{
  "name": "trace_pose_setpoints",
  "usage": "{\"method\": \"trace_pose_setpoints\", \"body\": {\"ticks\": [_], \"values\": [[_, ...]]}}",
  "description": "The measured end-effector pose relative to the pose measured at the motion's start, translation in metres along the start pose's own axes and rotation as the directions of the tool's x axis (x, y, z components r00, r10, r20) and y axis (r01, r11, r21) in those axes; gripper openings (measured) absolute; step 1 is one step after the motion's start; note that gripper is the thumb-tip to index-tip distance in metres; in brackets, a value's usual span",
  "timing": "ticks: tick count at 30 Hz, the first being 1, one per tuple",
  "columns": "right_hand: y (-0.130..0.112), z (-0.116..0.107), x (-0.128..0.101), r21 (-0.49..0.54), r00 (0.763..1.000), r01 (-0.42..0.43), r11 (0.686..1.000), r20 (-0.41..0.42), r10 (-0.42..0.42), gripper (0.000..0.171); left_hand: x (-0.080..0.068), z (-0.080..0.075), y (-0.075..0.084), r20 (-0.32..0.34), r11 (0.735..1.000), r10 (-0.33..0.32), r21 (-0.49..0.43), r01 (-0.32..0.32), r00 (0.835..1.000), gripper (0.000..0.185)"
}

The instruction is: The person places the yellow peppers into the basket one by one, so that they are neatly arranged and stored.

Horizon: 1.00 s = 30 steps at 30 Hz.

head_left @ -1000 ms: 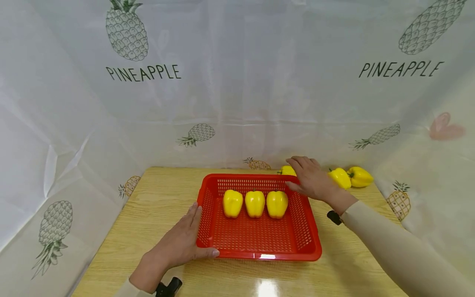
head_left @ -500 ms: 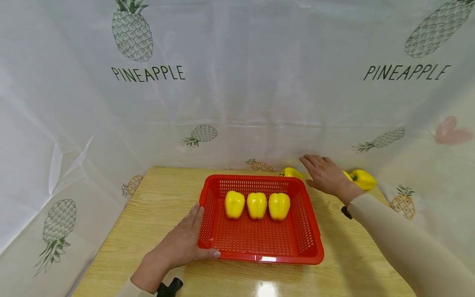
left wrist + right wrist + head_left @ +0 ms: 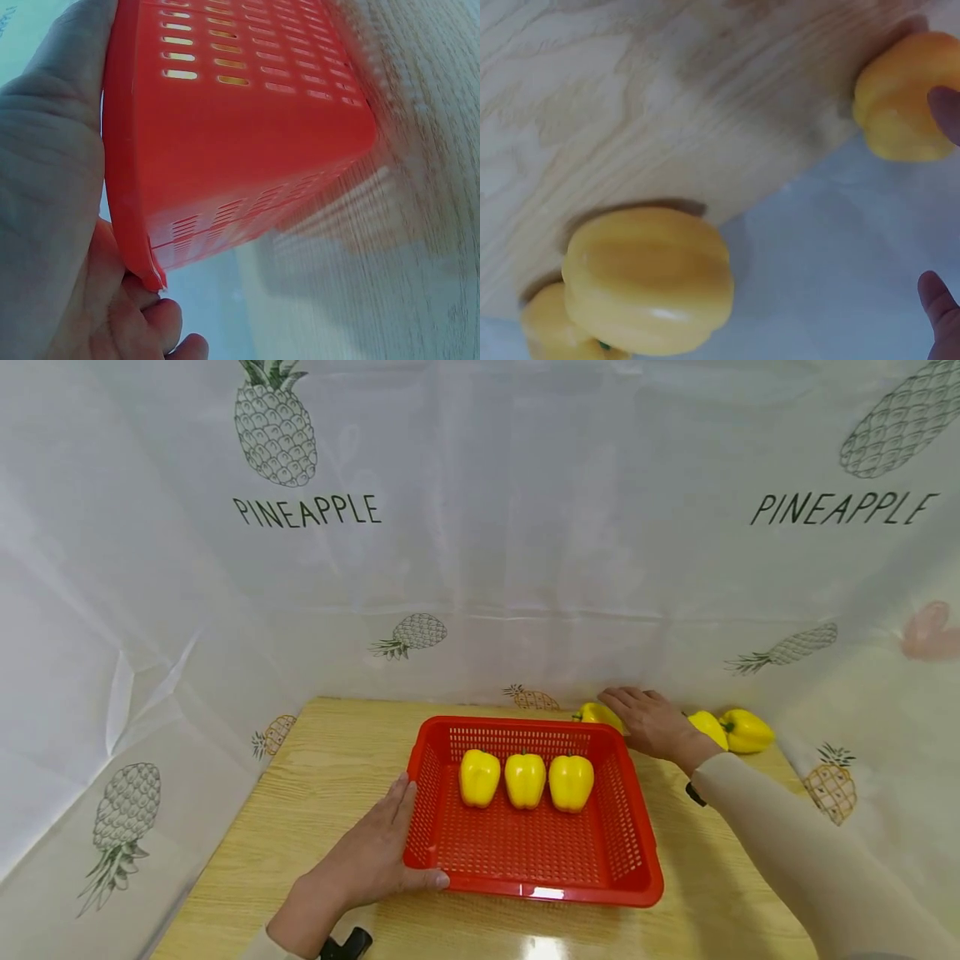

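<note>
Three yellow bell peppers stand in a row inside a red plastic basket. My left hand lies at the basket's near left corner, its thumb along the front rim and its fingers against the left side. In the left wrist view, that hand touches the outside of the basket rim. Behind the basket's far right corner, my right hand reaches with extended fingers over another yellow bell pepper. The right wrist view has one fingertip overlapping that pepper; contact is unclear.
Two more yellow bell peppers, one nearer and one farther right, lie together at the table's back right, by my right wrist. The wooden table meets a pineapple-printed sheet at the back and sides.
My right hand has left the basket's right rim, moved right, then lowered towards the pepper behind the basket. My left hand keeps its place on the corner. The view shifts slightly.
</note>
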State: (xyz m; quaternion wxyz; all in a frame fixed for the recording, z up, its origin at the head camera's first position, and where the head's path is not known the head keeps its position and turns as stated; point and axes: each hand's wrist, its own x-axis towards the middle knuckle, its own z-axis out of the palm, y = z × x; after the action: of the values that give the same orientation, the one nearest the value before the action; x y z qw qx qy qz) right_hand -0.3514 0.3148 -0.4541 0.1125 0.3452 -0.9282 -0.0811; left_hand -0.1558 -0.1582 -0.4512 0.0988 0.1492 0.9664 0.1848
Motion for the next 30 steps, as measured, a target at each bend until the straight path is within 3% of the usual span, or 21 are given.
{"method": "trace_pose_setpoints", "body": {"ticks": [7, 19, 30], "values": [[-0.005, 0.012, 0.003, 0.065, 1.0, -0.001, 0.998, 0.022, 0.0, 0.065, 0.0, 0.0, 0.001, -0.012, 1.0, 0.011, 0.014, -0.011, 1.0, 0.144], [-0.007, 0.024, 0.003, 0.144, 0.997, -0.019, 0.989, 0.072, 0.009, 0.069, 0.0, 0.0, 0.002, -0.014, 1.0, 0.006, 0.008, -0.006, 1.0, 0.144], [-0.004, 0.026, -0.001, 0.088, 0.999, -0.034, 0.996, 0.026, 0.032, 0.057, -0.001, 0.0, 0.001, -0.005, 1.0, 0.009, 0.013, -0.009, 1.0, 0.144]]}}
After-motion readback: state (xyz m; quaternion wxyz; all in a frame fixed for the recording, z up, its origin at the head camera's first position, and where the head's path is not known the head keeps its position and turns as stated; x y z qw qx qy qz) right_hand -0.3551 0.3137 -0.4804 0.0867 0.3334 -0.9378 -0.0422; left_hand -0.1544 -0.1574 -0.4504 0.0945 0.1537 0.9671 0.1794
